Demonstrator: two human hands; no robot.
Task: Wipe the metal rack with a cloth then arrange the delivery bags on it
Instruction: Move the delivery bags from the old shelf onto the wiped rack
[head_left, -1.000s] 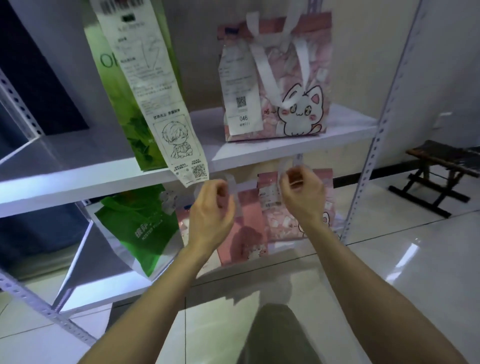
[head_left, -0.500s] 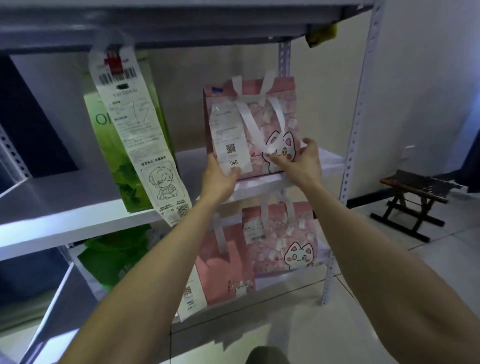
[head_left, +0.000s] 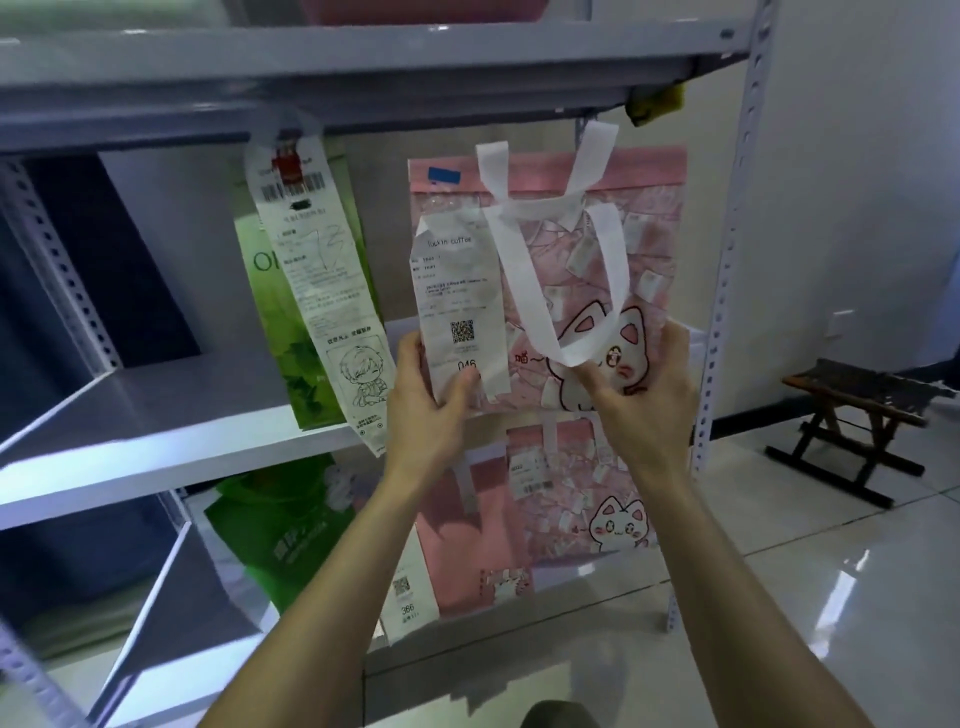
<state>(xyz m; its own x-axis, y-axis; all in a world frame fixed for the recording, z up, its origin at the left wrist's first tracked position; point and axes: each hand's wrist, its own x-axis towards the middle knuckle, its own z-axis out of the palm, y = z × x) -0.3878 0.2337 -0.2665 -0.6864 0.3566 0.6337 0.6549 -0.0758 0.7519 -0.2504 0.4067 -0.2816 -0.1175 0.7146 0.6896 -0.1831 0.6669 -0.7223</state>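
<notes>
Landmark: the middle shelf (head_left: 156, 441) of the metal rack (head_left: 727, 260).
Held bag: a pink cat bag (head_left: 587, 270) stands upright at the right end of the middle shelf. Its white handles flop forward and a receipt (head_left: 460, 312) marked 046 is stuck to its front. I cannot tell whether its base sits on the shelf or hangs just off the front edge.
Left hand (head_left: 426, 415): fingers clenched round the bag's lower left corner, thumb pressed on the receipt.
Right hand (head_left: 649, 410): fingers grasping the lower right corner, thumb across the cat print.
Other bags: a tall green bag (head_left: 270, 291) with a long receipt (head_left: 332, 312) stands on the middle shelf, left of the held bag. Under the middle shelf sit a second green bag (head_left: 280, 530), a plain pink bag (head_left: 467, 530) and another cat bag (head_left: 587, 499).
Cloth: a yellow cloth (head_left: 654, 104) is tucked above the middle shelf at the right, in neither hand.
Done, as it looks: wiping is probably finished, and most bags are already placed.
Left: settle this bag squarely on the middle shelf, then place any bags out of view.
</notes>
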